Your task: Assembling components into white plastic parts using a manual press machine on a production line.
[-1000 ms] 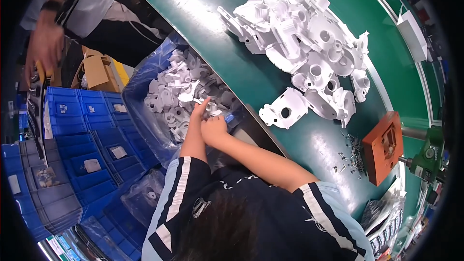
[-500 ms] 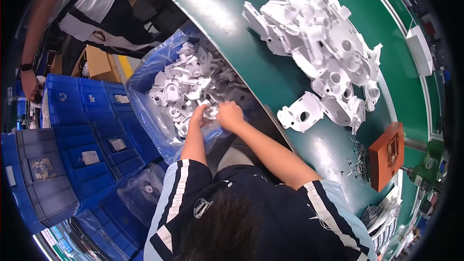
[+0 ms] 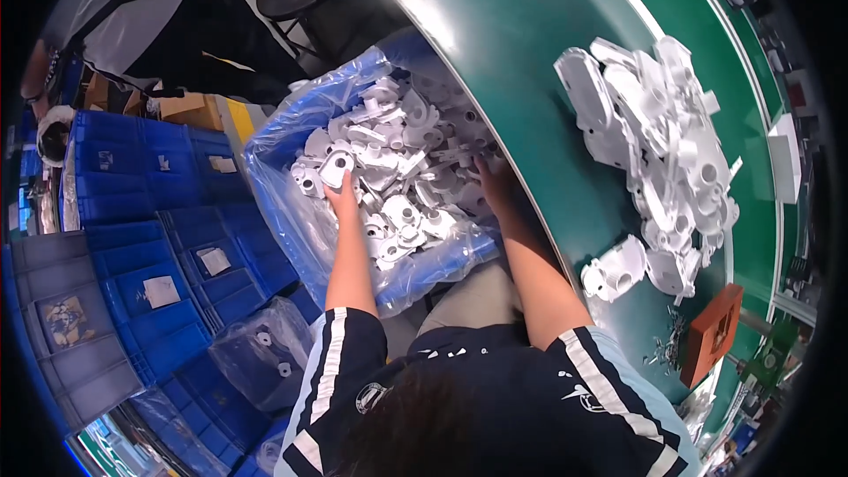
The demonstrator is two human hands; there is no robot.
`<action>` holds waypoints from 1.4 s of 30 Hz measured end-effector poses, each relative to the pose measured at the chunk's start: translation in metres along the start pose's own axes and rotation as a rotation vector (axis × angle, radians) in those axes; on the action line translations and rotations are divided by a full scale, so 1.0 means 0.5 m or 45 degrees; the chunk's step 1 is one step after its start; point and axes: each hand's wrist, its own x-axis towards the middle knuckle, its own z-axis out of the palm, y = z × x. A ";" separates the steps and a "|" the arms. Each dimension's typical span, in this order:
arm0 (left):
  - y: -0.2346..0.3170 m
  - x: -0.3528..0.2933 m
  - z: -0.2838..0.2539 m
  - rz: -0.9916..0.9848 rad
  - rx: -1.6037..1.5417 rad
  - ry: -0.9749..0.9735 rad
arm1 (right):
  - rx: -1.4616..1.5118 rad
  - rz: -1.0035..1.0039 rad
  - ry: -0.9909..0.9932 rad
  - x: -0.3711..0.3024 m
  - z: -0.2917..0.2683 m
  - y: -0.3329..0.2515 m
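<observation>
Where fingers close, white part (image 3: 336,168) in left hand (image 3: 343,196).

parts (image 3: 397,177) in bin (image 3: 291,212) | bin left of belt (image 3: 530,79) | pile (image 3: 662,150) on belt

White parts (image 3: 402,172) fill a blue bin (image 3: 291,212); the table (image 3: 530,44) is green; the sleeves (image 3: 340,371) are navy, white-striped; an orange block (image 3: 711,336) sits at four o'clock.

Both forearms extended forward, hands (image 3: 340,193) apart, fingers seemingly curled
</observation>
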 end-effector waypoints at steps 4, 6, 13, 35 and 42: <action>0.049 -0.020 0.049 -0.435 -0.301 -0.074 | -0.169 -0.048 -0.019 0.043 0.001 0.065; 0.025 -0.021 0.031 -0.388 -0.260 -0.243 | -0.249 -0.167 0.054 0.045 0.012 0.051; -0.064 0.011 0.024 0.088 -0.326 -0.286 | -0.465 0.104 -0.139 0.088 -0.003 0.050; 0.017 -0.061 0.058 -0.197 0.452 -0.756 | -0.236 0.256 -0.434 0.149 0.072 0.126; 0.080 -0.080 0.083 -0.291 0.867 -0.912 | -0.225 0.141 -0.598 0.126 0.034 0.104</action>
